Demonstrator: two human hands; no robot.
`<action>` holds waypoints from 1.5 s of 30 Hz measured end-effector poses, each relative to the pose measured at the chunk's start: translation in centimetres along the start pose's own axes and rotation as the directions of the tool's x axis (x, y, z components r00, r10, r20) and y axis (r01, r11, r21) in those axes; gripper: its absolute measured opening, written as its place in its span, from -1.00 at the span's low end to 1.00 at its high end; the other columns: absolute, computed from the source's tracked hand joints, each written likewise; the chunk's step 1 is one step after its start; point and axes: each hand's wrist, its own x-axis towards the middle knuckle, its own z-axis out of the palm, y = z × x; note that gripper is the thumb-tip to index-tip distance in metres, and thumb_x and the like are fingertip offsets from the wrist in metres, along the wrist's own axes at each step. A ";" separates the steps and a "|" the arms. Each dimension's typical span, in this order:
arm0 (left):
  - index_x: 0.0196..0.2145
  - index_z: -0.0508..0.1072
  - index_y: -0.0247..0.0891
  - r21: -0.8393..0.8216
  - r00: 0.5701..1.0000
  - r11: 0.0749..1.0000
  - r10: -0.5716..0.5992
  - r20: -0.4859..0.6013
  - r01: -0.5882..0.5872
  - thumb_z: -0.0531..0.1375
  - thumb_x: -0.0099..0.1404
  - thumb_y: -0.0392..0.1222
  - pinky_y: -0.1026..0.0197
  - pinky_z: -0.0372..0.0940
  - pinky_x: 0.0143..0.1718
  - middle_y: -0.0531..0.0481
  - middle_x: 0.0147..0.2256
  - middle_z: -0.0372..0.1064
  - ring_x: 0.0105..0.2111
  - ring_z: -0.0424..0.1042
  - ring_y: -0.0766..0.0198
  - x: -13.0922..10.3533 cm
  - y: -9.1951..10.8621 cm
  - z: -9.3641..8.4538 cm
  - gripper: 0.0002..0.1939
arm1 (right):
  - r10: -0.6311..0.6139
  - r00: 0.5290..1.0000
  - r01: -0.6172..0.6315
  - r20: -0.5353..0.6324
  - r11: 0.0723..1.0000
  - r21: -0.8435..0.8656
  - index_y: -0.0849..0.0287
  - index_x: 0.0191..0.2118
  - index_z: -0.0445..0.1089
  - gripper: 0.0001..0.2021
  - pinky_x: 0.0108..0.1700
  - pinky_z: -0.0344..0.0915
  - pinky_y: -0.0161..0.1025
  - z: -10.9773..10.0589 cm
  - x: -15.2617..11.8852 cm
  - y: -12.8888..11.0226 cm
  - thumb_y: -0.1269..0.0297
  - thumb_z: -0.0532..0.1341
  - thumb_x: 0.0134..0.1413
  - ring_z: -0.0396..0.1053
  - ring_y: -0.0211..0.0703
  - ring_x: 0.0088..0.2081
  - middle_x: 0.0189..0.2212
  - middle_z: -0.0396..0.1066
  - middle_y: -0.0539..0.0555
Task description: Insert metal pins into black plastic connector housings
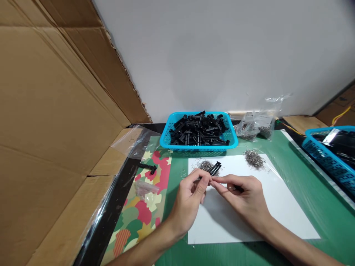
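Over the white sheet, my left hand is closed around a slim black plastic part whose forked far end sticks up past the fingers. My right hand pinches thumb and forefinger together at the near side of that part, touching the left fingertips. Whatever sits in this pinch is too small to make out. Something dark shows under the curled right fingers. Just behind the part lies a heap of small metal pieces, and a second metal heap rests farther right on the sheet.
A blue basket full of black parts stands at the back, another blue basket at the right. Clear bags of metal pieces lie behind. One black part is on the patterned sheet. Cardboard walls the left.
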 end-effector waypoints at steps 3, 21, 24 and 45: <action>-0.21 0.47 -0.23 0.066 1.000 0.998 0.021 -0.001 -0.021 0.08 0.58 0.12 0.26 0.05 -0.47 0.12 -0.47 0.16 -0.51 0.16 0.34 -0.2 0.2 0.1 -0.61 | 0.052 0.998 -0.053 -0.017 0.998 -0.015 0.17 -0.28 0.71 -0.82 -0.61 -0.10 -0.31 -0.2 0.0 -0.4 0.23 0.36 0.22 -0.10 -0.34 -0.64 -0.72 0.11 -0.13; -0.09 0.42 -0.21 -0.206 0.987 0.972 -0.091 0.129 0.116 0.24 0.46 0.15 0.31 -0.03 -0.52 0.20 -0.53 0.09 -0.56 0.02 0.39 -0.1 -0.2 0.0 -0.64 | 0.214 0.976 -0.199 -0.048 0.957 0.211 0.12 -0.26 0.72 -0.82 -0.56 -0.07 -0.29 0.6 -0.6 -0.1 0.16 0.40 0.16 -0.06 -0.29 -0.58 -0.67 0.03 -0.12; -0.12 0.43 -0.23 -0.214 0.985 0.969 -0.092 0.145 0.122 0.21 0.47 0.18 0.32 -0.07 -0.54 0.18 -0.52 0.07 -0.56 0.02 0.40 0.0 0.0 -0.2 -0.62 | 0.141 0.987 -0.126 -0.079 0.977 0.170 0.12 -0.24 0.72 -0.85 -0.57 -0.03 -0.29 0.8 -0.8 0.1 0.22 0.39 0.19 -0.03 -0.30 -0.59 -0.67 0.16 -0.09; -0.25 0.45 -0.22 -0.014 1.000 1.000 0.015 -0.017 -0.015 0.20 0.52 0.05 0.28 0.12 -0.36 0.07 -0.33 0.22 -0.38 0.21 0.32 -0.3 0.1 0.3 -0.71 | 0.166 0.980 -0.173 0.106 0.983 0.062 0.16 -0.26 0.65 -0.79 -0.56 -0.05 -0.30 -1.0 0.4 -0.2 0.15 0.33 0.26 -0.05 -0.31 -0.60 -0.66 0.00 -0.15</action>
